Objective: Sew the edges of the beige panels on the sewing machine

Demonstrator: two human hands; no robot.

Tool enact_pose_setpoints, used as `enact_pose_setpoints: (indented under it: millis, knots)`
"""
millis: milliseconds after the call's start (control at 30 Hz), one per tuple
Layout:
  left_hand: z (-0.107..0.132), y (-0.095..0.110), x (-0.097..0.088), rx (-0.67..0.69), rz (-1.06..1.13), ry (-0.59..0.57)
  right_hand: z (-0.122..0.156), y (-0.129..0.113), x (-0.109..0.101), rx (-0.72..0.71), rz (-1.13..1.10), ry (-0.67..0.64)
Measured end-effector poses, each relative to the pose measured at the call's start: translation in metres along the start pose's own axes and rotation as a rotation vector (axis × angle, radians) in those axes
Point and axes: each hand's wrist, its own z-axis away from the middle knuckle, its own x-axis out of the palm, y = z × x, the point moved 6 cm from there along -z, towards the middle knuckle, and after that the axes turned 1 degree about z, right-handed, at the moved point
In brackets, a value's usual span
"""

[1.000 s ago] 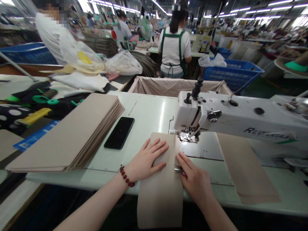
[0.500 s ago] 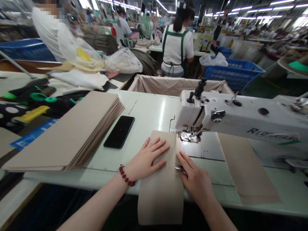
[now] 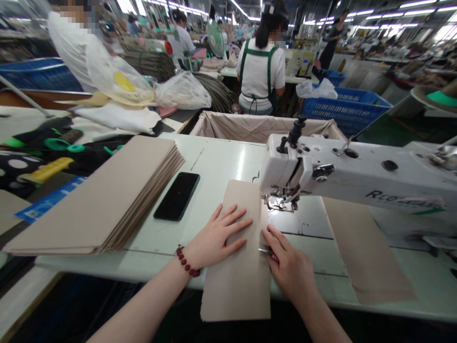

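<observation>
A long beige strip of stiff sheet material (image 3: 235, 281) lies on the white sewing table (image 3: 221, 162), running under the presser foot (image 3: 280, 204) of a white industrial sewing machine (image 3: 285, 171). My left hand (image 3: 217, 233) rests flat on the strip with its fingers spread, a red bead bracelet on the wrist. My right hand (image 3: 289, 262) sits at the strip's right edge near the foot, with small metal snips (image 3: 264, 249) in its fingers. The needle area is partly hidden by the machine head.
A tall stack of beige panels (image 3: 107, 200) and a black phone (image 3: 176, 196) lie left of my hands. Another beige strip (image 3: 364, 252) lies right of the machine. Beyond the table stand a cloth-lined bin (image 3: 257, 126) and a blue crate (image 3: 346, 107), with co-workers further back.
The beige strip has slid away from me, toward the far side of the machine. Both hands stay nearly in place, and the view has shifted very slightly.
</observation>
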Motion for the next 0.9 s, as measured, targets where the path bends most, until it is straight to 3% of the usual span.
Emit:
enact_pose_setpoints:
  millis: [900]
  knots:
    - [0.0044,0.0075,0.0008,0.077,-0.036,0.002,0.0008,0.0003,0.0005,0.001,0.008,-0.014]
